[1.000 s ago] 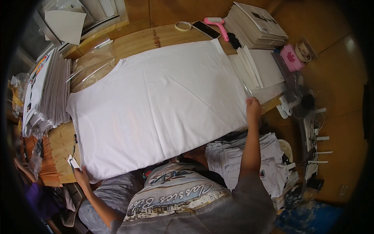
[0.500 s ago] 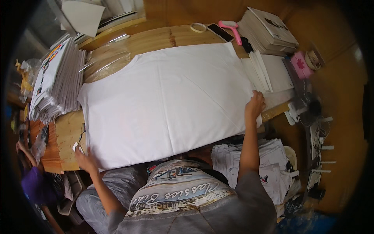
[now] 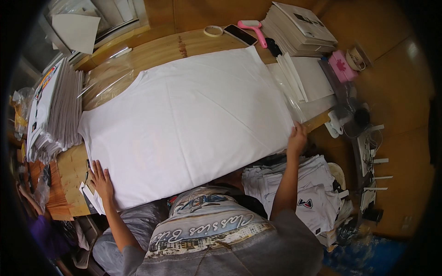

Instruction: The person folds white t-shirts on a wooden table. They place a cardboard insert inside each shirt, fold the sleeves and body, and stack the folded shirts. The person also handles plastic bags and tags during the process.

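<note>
A white shirt (image 3: pixel 184 124) lies spread on the wooden table in front of me, a long crease down its middle. My left hand (image 3: pixel 102 183) rests flat with fingers spread on the shirt's left edge. Just beside it, a white hang tag (image 3: pixel 93 198) with a dark cord lies at the table's near left. My right hand (image 3: pixel 297 139) has its fingers bent around the near right corner of the shirt, closed on the fabric. The fingertips there are partly hidden.
Folded white shirts (image 3: pixel 57 112) are stacked at the left. At the back sit a tape roll (image 3: pixel 213 31), a phone (image 3: pixel 240 34) and a pink lint roller (image 3: pixel 254 30). Stacked white packs (image 3: pixel 299 32) and a pink box (image 3: pixel 342 66) stand right. More shirts (image 3: pixel 294 188) lie below; another person's arm (image 3: pixel 32 198) shows far left.
My left hand has gone from beside the hang tag to lying flat on the shirt. The tag now lies nearer me. My right hand has slid toward the near corner. The view has shifted.
</note>
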A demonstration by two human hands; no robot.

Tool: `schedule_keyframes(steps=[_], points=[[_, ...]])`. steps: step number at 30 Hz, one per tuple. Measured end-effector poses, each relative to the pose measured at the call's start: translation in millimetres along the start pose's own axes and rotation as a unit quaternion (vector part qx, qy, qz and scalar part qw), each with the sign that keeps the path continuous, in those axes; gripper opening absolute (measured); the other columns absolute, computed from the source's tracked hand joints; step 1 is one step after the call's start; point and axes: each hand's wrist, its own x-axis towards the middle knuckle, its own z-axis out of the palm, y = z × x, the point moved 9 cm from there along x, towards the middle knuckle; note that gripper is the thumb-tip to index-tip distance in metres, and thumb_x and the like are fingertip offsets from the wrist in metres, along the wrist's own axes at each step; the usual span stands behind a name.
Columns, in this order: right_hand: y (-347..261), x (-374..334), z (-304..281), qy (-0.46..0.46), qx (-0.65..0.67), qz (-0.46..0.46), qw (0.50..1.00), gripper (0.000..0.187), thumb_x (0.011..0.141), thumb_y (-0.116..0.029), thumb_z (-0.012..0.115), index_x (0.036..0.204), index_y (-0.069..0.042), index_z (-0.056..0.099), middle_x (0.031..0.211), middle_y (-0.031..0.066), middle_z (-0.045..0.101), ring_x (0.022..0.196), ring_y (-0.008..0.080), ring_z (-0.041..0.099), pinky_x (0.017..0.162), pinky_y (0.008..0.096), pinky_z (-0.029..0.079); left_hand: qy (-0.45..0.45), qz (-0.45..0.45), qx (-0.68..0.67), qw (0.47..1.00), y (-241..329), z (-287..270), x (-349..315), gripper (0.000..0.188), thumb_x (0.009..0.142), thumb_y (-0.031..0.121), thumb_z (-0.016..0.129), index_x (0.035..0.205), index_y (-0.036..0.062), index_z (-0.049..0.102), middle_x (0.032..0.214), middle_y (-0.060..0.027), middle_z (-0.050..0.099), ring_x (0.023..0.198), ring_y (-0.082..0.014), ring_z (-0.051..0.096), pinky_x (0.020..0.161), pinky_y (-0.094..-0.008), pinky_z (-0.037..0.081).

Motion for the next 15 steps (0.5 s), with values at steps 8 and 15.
schedule_keyframes(steps=[8, 15], points=[[10, 17, -14, 0.061, -0.145, 0.081, 0.984, 0.022, 0.071, 0.001, 0.051, 0.091, -0.002, 0.058, 0.092, 0.0141, 0.055, 0.090, 0.0324, 0.050, 0.079, 0.0385, 0.040, -0.006, -0.006, 0.008, 1.000, -5, 0, -1, 0.046, 0.089, 0.039, 0.027, 0.132, 0.0244, 0.022, 0.138, 0.0041, 0.017, 0.128, -0.0241, 0.009, 0.096, -0.0550, 0.008], [-11, 81, -12, 0.083, 0.044, 0.022, 0.995, 0.016, 0.075, -0.002, 0.051, 0.088, 0.000, 0.059, 0.086, 0.0137, 0.058, 0.082, 0.0293, 0.055, 0.071, 0.0351, 0.043, -0.002, 0.001, 0.001, 1.000, -3, 2, 0, 0.046, 0.088, 0.034, 0.030, 0.132, 0.0221, 0.024, 0.138, 0.0037, 0.018, 0.129, -0.0228, 0.008, 0.096, -0.0556, 0.009]])
